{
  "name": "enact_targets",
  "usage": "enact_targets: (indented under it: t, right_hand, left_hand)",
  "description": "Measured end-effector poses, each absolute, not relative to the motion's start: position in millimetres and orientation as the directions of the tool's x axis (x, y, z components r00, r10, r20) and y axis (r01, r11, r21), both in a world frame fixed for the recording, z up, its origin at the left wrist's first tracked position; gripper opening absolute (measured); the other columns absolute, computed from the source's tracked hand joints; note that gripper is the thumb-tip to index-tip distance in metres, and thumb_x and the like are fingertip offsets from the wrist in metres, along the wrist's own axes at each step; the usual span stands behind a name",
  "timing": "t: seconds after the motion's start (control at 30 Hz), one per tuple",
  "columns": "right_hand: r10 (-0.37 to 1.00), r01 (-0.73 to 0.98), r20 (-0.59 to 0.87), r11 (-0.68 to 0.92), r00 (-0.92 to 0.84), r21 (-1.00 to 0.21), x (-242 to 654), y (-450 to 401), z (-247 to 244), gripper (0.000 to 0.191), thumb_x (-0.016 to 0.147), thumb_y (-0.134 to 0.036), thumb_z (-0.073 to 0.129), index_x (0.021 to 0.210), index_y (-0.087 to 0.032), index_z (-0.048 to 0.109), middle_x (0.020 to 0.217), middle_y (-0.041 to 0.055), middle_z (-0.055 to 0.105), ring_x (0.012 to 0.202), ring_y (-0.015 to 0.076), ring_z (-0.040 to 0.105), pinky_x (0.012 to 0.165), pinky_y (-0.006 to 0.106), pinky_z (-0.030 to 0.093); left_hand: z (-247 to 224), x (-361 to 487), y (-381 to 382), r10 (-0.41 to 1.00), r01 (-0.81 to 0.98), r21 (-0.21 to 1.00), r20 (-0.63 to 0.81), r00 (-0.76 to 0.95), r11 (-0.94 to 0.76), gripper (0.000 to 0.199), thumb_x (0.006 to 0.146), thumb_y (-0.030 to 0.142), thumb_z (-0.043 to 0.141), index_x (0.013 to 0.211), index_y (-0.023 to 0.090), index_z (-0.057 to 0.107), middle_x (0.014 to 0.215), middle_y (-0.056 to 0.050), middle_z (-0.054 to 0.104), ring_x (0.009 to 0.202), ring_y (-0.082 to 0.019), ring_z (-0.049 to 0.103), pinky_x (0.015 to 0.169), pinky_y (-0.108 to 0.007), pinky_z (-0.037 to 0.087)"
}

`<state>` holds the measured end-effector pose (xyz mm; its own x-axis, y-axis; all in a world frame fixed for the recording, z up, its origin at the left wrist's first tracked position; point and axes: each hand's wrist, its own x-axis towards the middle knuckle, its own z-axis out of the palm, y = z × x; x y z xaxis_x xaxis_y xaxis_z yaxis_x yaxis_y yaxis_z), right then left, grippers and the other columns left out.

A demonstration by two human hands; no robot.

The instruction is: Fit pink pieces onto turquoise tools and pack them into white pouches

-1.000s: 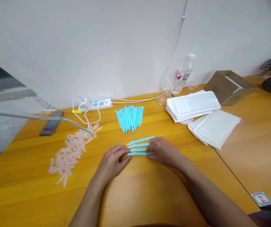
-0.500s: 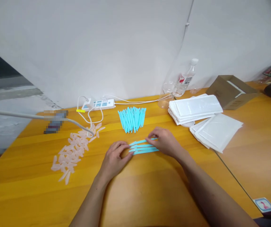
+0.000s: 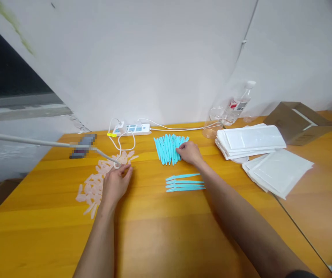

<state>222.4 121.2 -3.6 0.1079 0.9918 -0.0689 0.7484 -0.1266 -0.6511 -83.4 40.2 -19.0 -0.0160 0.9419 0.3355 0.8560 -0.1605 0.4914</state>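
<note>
My left hand [image 3: 116, 183] is at the near right side of a pile of pale pink translucent caps [image 3: 92, 187]. Its thumb and fingers are drawn together, and whatever lies between them is hidden. My right hand [image 3: 190, 151] reaches the right side of a bunch of slim blue eyebrow razors [image 3: 166, 148], its fingertips pinched on one of them. In front of the bunch, several more blue razors [image 3: 185, 185] lie side by side in a row, their angled tips to the left. My right forearm passes over the right ends of that row.
A white cable [image 3: 105, 154] hangs across from the left, over the pink pile. Against the wall are a power strip [image 3: 138, 129], a clear bottle [image 3: 239, 104] and a clear cup [image 3: 210, 131]. White padded envelopes [image 3: 251, 139] and a cardboard box [image 3: 297, 123] stand right; a phone [image 3: 82, 146] lies left.
My left hand has left the row of razors and moved left to the pink caps. My right hand has let go of the row and moved up to the blue bunch. The view has shifted slightly.
</note>
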Motion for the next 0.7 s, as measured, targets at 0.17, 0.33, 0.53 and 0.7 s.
enact_targets:
  t: [0.17, 0.33, 0.53, 0.7]
  right_hand:
    - [0.994, 0.581, -0.105, -0.069, -0.028, -0.811, 236.5, 92.0, 15.3, 0.027, 0.089, -0.037, 0.053, 0.09, -0.014, 0.068, 0.077, 0.0052, 0.071, 0.067, 0.015, 0.063, 0.064, 0.025, 0.047]
    - [0.949, 0.419, -0.178, -0.055, -0.259, -0.906, 270.7, 36.6, 16.3, 0.032, 0.09, -0.045, 0.054, 0.092, -0.015, 0.066, 0.074, 0.0009, 0.064, 0.065, 0.0124, 0.056, 0.061, 0.024, 0.045]
    - [0.898, 0.434, -0.268, -0.099, -0.348, -0.895, 288.8, 8.8, 4.1, 0.034, 0.093, -0.049, 0.052, 0.092, -0.017, 0.062, 0.074, -0.0032, 0.052, 0.064, 0.0108, 0.043, 0.059, 0.024, 0.034]
    - [0.896, 0.451, -0.265, -0.084, -0.356, -0.889, 283.0, 10.7, -2.3, 0.035, 0.093, -0.049, 0.051, 0.093, -0.016, 0.063, 0.075, -0.0025, 0.051, 0.066, 0.0115, 0.041, 0.06, 0.024, 0.033]
  left_hand:
    - [-15.3, -78.2, 81.6, 0.953, 0.897, 0.403, 0.296, 0.059, -0.181, 0.024, 0.086, 0.028, 0.058, 0.098, 0.024, 0.078, 0.108, -0.01, 0.069, 0.1, -0.029, 0.063, 0.093, -0.041, 0.045]
    - [-10.9, -59.1, 103.4, 0.969, 0.865, 0.455, 0.213, 0.126, -0.212, 0.019, 0.082, 0.025, 0.06, 0.071, 0.022, 0.074, 0.086, -0.011, 0.072, 0.093, -0.031, 0.065, 0.089, -0.041, 0.046]
    - [-10.2, -38.5, 65.2, 0.977, 0.709, 0.675, 0.094, 0.191, -0.204, 0.034, 0.089, 0.037, 0.058, 0.112, 0.019, 0.074, 0.079, -0.005, 0.074, 0.074, -0.021, 0.068, 0.076, -0.032, 0.051]
    - [-24.5, -28.1, 30.7, 0.985, 0.524, 0.844, 0.023, 0.173, -0.112, 0.05, 0.095, 0.051, 0.048, 0.112, 0.01, 0.071, 0.086, -0.008, 0.076, 0.075, -0.017, 0.071, 0.074, -0.029, 0.057]
